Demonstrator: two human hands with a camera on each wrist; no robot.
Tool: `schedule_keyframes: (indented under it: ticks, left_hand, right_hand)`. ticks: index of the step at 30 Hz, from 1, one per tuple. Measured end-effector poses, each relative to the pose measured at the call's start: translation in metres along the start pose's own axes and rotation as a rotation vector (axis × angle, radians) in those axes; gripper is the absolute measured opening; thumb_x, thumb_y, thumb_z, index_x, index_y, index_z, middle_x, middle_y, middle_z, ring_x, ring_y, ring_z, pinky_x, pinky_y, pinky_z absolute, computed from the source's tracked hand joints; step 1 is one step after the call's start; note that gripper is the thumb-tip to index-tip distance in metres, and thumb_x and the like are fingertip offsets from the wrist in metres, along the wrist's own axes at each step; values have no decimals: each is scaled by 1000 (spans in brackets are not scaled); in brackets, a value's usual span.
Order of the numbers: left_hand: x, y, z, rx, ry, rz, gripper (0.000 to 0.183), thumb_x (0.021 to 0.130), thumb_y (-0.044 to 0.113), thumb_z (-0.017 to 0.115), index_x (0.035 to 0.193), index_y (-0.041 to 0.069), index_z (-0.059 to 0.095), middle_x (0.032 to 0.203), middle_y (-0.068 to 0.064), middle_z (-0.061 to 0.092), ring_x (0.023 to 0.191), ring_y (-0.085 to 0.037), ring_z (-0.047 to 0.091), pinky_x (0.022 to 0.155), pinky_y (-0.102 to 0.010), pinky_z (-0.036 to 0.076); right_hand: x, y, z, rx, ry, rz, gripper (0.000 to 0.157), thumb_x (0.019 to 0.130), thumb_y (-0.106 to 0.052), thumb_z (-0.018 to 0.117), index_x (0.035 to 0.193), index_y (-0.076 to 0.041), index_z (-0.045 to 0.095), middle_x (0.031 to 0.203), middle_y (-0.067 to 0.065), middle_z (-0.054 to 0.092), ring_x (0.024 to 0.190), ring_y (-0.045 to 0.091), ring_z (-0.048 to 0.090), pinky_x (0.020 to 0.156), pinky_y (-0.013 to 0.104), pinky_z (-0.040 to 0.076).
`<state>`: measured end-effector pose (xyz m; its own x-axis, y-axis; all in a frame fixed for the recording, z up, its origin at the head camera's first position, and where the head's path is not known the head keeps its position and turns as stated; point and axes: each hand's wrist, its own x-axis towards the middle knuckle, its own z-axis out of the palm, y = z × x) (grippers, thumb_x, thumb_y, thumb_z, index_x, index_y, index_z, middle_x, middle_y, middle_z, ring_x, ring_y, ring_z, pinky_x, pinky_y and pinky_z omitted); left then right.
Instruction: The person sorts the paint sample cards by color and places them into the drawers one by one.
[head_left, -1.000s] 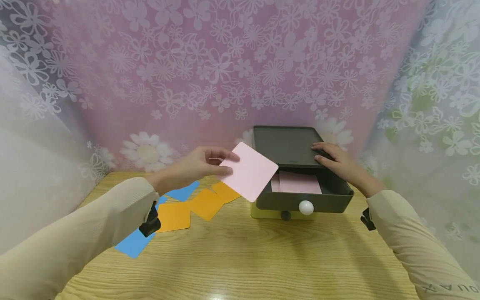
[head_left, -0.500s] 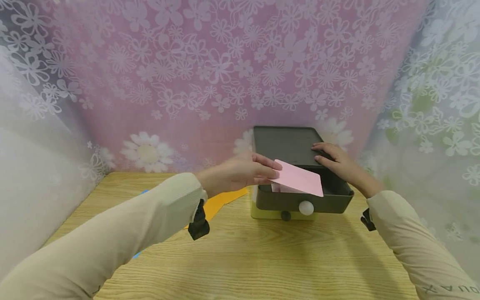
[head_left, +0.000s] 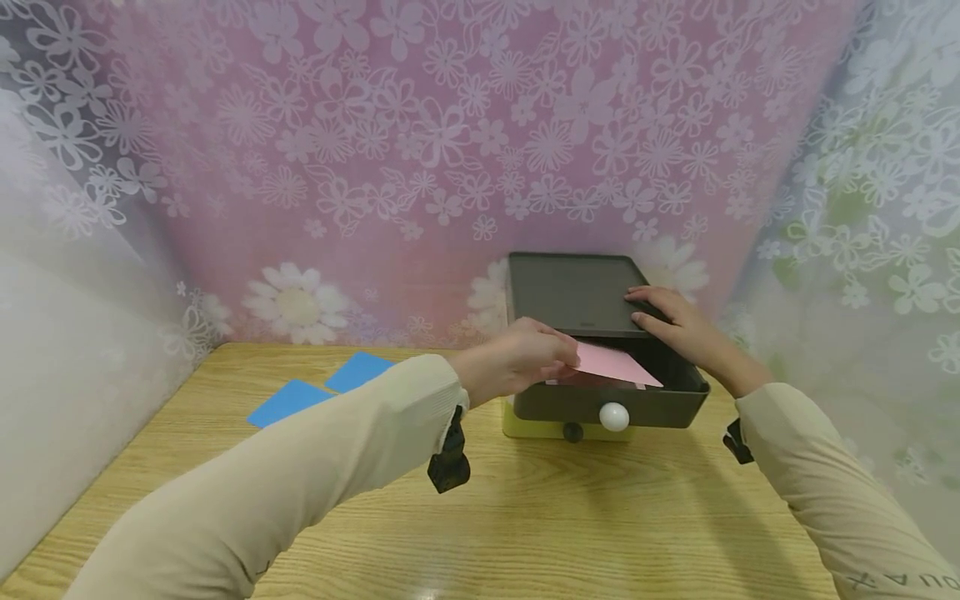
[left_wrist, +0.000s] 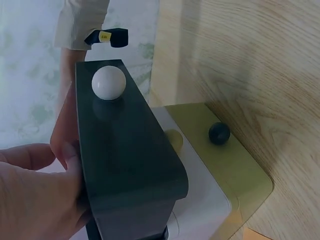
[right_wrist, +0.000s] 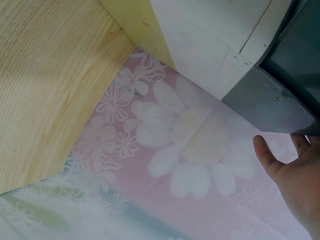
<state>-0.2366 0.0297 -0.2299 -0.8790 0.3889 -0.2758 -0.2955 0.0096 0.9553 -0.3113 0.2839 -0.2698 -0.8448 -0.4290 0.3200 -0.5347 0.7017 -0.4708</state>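
My left hand (head_left: 521,360) pinches a pink card (head_left: 618,365) by its left end, with the card tilted down into the pulled-out dark drawer (head_left: 555,407). Slivers of paler pink card show under it, inside the drawer. In the left wrist view the left hand (left_wrist: 37,200) is right at the drawer's rim, and the drawer front hides its fingertips. My right hand (head_left: 686,332) rests on the right edge of the cabinet's dark top (head_left: 573,292), fingers extended. A white round knob (head_left: 614,417) sits on the drawer front.
Two blue cards (head_left: 288,402) lie on the wooden table (head_left: 480,517) to the left. The left sleeve (head_left: 300,467) covers the orange cards in the head view. Below the drawer, the cabinet has a white tier (left_wrist: 197,187) and a yellow-green tier (left_wrist: 227,150) with a dark knob (left_wrist: 219,133).
The left hand has carried the pink card rightward from above the table and lowered it into the drawer opening. Its forearm now covers the orange cards. The right hand has stayed put.
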Motion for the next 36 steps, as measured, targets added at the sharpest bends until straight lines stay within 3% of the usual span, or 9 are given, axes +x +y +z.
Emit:
schedule_keyframes:
  ticks: [11, 16, 20, 23, 25, 27, 29, 32, 36]
  left_hand:
    - [15, -6, 3, 147, 49, 9, 46, 80, -15, 52, 125, -8, 49, 136, -16, 43, 109, -18, 49, 84, -29, 47]
    - [17, -4, 5, 207, 29, -13, 45, 82, -11, 52, 127, -5, 49, 128, -12, 50, 83, -14, 53, 64, -23, 45]
    - [16, -3, 5, 260, 36, -34, 44, 85, -5, 54, 128, -1, 49, 103, -5, 53, 54, -12, 31, 50, -21, 37]
    - [15, -3, 5, 296, 48, -40, 44, 86, 1, 56, 129, 1, 49, 115, -7, 53, 66, -13, 42, 54, -24, 36]
    - [14, -2, 5, 314, 52, -39, 44, 87, 4, 57, 130, 2, 48, 133, -10, 46, 92, -18, 50, 65, -27, 40]
    - [13, -1, 6, 324, 51, -37, 44, 88, 6, 56, 131, 2, 47, 139, -12, 42, 119, -23, 43, 79, -33, 43]
    - [11, 1, 6, 326, 49, -35, 44, 89, 7, 56, 131, 2, 47, 138, -13, 43, 127, -28, 39, 94, -39, 41]
    - [7, 5, 7, 323, 51, -19, 41, 89, 7, 56, 130, 3, 49, 134, -12, 48, 101, -21, 53, 83, -33, 44]
    - [-1, 12, 6, 298, 39, 14, 38, 89, 4, 55, 127, 2, 52, 129, -11, 52, 84, -14, 51, 73, -25, 43]
  right_hand:
    - [0, 0, 1, 5, -6, 31, 44, 96, -26, 46, 133, -2, 42, 142, 20, 33, 132, 41, 24, 102, 60, 21]
    - [-1, 0, 0, 8, -6, 12, 44, 96, -26, 46, 133, -2, 42, 142, 21, 33, 132, 42, 23, 101, 62, 21]
    - [-1, 0, 0, 4, -7, 5, 44, 96, -25, 46, 132, -2, 42, 142, 22, 33, 132, 43, 23, 100, 63, 20]
    - [0, 1, 0, 0, -11, 6, 44, 96, -25, 46, 133, -1, 42, 142, 23, 32, 132, 44, 23, 100, 63, 20]
    - [0, 1, 0, -1, -13, 6, 44, 96, -25, 45, 133, -1, 41, 142, 23, 32, 132, 44, 22, 100, 63, 20]
    - [0, 1, 0, -5, -13, 3, 44, 96, -25, 45, 133, -1, 41, 142, 23, 32, 132, 44, 22, 100, 63, 20]
    - [0, 0, 0, -9, -11, 0, 44, 96, -25, 45, 133, -1, 42, 142, 23, 32, 132, 44, 23, 100, 63, 21]
    - [0, -1, 0, -6, -10, -2, 44, 96, -25, 45, 132, -1, 42, 142, 23, 33, 132, 44, 23, 100, 63, 21]
    - [0, -1, 0, -4, -7, -6, 43, 96, -24, 45, 132, -1, 42, 141, 23, 33, 131, 44, 24, 100, 63, 21]
